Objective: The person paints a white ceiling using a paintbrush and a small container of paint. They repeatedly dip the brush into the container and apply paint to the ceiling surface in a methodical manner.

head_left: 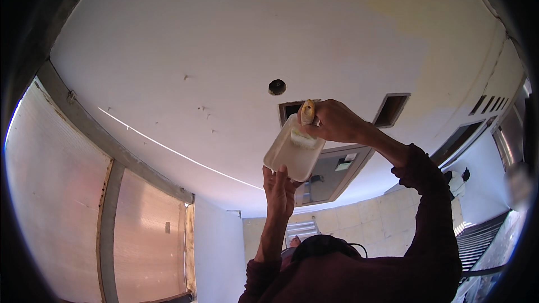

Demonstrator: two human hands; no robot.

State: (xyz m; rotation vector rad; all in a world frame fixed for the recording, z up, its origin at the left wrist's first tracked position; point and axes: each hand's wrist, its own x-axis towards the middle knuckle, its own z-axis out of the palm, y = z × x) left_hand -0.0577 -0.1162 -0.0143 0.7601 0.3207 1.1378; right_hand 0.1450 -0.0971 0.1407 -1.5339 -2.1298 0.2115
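My left hand (279, 188) holds a pale, rounded rectangular plastic container (287, 157), fingers at its lower end and side. My right hand (331, 120) grips a paintbrush (307, 109) by its yellowish wooden handle. The brush's pale bristle end is inside the container, near the rim closest to the wall; its tip is hard to make out.
A white wall (224, 45) has a round hole (277, 87), rectangular openings (391, 110) and a grey recessed panel (337, 171). Translucent panels (62, 185) in frames stand left. Below are tiled flooring (370, 227) and a small slatted item (300, 227). Dark metal slats (480, 241) lie right.
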